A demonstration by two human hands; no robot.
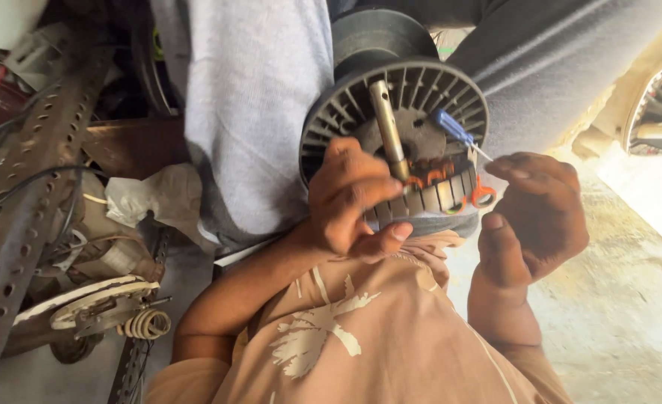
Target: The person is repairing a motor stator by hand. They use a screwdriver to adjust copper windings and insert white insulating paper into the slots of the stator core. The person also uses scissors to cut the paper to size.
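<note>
Both hands work at the round dark slotted motor housing (394, 112). Left hand (353, 198), fingers curled, grips its rim beside the brass shaft (388, 129); right hand (537, 213) pinches the blue-handled screwdriver (458, 135)

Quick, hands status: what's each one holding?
Left hand: curled on the motor stator, near its shaft.
Right hand: closed, pinching a thin wire.

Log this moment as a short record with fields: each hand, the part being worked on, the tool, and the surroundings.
left hand: grips the front rim of the round dark slotted metal motor core, fingers over its copper windings
right hand: pinches the thin metal tip of the blue-handled tool, which lies against the core's right side
shaft: brass-coloured rod sticking out of the core's centre
support: core rests on the person's lap
surroundings: perforated metal angle bar at left
</note>
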